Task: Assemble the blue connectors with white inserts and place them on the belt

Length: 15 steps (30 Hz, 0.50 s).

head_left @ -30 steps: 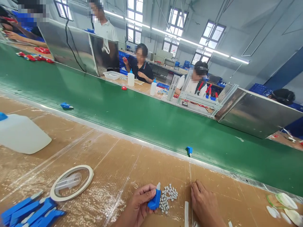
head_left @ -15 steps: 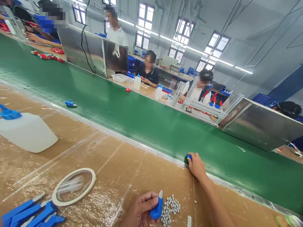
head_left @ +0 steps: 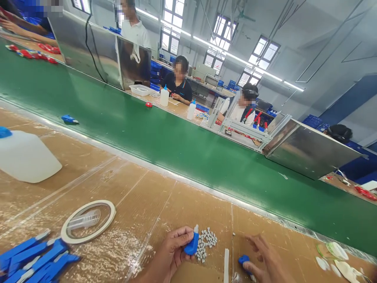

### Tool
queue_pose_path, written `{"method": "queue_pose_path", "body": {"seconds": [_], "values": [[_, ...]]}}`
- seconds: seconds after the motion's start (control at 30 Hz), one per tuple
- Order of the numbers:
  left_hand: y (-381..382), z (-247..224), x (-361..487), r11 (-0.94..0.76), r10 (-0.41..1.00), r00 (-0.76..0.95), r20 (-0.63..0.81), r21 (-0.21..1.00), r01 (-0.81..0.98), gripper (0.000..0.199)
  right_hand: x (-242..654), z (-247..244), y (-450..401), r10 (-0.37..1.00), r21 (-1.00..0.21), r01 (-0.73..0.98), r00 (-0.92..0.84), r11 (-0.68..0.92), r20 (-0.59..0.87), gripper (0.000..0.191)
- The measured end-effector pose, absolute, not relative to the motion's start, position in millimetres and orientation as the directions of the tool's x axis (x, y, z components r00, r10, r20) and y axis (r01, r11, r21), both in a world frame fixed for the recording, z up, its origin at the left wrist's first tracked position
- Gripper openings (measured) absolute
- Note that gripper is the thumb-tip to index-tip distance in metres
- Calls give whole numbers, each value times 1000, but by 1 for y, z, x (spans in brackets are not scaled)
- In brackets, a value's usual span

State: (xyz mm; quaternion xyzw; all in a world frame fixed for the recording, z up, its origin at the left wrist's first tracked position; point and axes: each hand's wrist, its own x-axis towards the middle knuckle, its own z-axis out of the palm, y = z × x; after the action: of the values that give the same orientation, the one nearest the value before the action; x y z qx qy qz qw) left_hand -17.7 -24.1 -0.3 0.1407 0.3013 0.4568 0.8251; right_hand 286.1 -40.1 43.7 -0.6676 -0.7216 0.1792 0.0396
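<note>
Hands working beside the pellet pile (head_left: 206, 243): left hand (head_left: 172, 251) gripping blue clip (head_left: 192, 244) nozzle-up, right hand (head_left: 266, 261) pinching small blue piece (head_left: 244, 259).

Two bare hands, left hand (head_left: 172, 251), right hand (head_left: 263, 259) (blurred), bare forearms, no sleeves

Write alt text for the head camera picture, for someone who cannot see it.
A person's left hand holds a blue plastic part beside a pile of small white pieces on a brown worktable; the right hand touches a small blue piece. Beyond runs a green conveyor belt.
</note>
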Motion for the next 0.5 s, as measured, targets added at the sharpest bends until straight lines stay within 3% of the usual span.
{"method": "queue_pose_path", "body": {"seconds": [0.2,0.5], "values": [[-23,-1,-15,558,830,422,-366,518,-648,37,254,48,10,960,-238,958,-209,162,-188,17],[-26,2,-15,562,827,432,-359,527,-638,36,243,49,18,953,-330,927,-246,178,-177,20]]}}
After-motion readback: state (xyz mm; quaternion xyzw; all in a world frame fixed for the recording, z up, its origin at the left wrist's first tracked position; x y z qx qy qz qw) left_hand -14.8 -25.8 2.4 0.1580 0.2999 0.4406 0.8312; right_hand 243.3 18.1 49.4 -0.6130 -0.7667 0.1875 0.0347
